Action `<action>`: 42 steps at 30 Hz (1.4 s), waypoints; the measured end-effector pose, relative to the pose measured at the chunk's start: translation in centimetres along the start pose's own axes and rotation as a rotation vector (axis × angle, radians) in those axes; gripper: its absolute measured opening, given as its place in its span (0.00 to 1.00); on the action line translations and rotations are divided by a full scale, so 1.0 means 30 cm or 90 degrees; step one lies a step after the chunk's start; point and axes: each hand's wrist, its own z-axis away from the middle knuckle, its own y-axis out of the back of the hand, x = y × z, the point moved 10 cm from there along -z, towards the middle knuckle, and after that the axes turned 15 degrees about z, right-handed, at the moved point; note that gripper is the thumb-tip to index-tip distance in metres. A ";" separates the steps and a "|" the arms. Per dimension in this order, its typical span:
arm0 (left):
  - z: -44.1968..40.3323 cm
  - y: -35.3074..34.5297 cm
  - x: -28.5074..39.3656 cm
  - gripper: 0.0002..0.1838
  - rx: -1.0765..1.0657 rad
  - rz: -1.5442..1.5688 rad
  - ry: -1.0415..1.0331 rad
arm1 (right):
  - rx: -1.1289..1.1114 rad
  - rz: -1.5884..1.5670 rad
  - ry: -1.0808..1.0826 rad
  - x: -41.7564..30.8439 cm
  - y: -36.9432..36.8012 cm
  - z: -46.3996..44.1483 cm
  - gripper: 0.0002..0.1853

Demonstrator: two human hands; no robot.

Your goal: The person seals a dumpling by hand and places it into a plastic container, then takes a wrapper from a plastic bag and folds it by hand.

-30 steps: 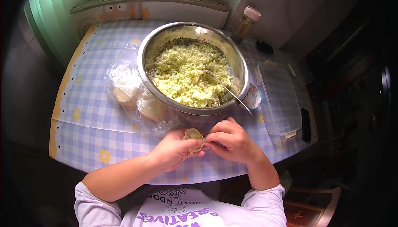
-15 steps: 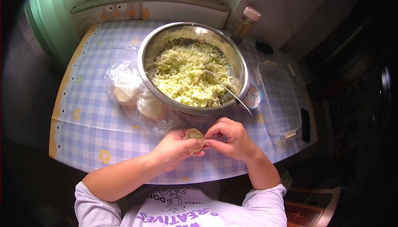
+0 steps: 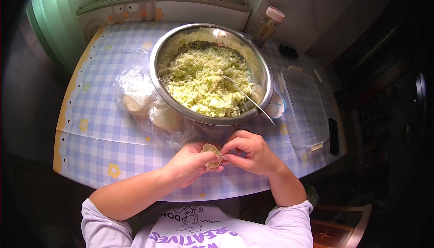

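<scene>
In the head view, a pale dough wrapper (image 3: 211,149) is located in front of the steel bowl (image 3: 217,121), above the near part of the checked tablecloth (image 3: 101,146). The wrapper is supported by the left hand (image 3: 191,163): it is gripped between thumb and fingers, with the thumb laid across its near side. The right-hand edge of the wrapper is pinched between the thumb and index finger of the right hand (image 3: 253,152); the remaining fingers are curled. The wrapper is partly folded, and an opening is left at its upper side. Its contents cannot be clearly made out.

The bowl is filled with chopped pale-green filling (image 3: 203,78), in which a thin-handled utensil (image 3: 252,101) is inserted, its handle being laid over the near right rim. A clear plastic bag (image 3: 135,85), with pale rounded pieces enclosed, is placed just left of the bowl. A transparent container (image 3: 307,112) is positioned to the right. A pink-capped jar (image 3: 266,31) is stood behind the bowl, at the right.
</scene>
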 end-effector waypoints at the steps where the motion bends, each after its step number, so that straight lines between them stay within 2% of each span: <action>1: 0.001 -0.001 0.000 0.15 0.004 0.003 0.000 | 0.004 0.006 0.010 -0.002 0.001 0.000 0.08; 8: -0.003 0.005 -0.004 0.16 0.011 0.032 0.011 | 0.044 0.057 0.074 -0.045 0.020 0.000 0.08; 11: -0.008 0.000 -0.004 0.16 0.000 0.054 0.012 | 0.091 0.150 0.123 -0.070 0.036 0.007 0.08; 17: -0.002 -0.004 0.012 0.12 -0.005 0.100 0.007 | 0.104 0.249 0.181 -0.111 0.046 0.016 0.10; 23: -0.001 -0.005 0.016 0.10 -0.015 0.126 -0.003 | 0.094 0.269 0.198 -0.127 0.045 0.013 0.13; 35: -0.004 -0.002 0.008 0.14 -0.005 0.100 0.007 | 0.152 0.301 0.224 -0.141 0.033 0.018 0.09; 42: -0.010 0.007 -0.006 0.14 -0.008 0.095 0.013 | 0.152 0.276 0.222 -0.136 0.032 0.016 0.10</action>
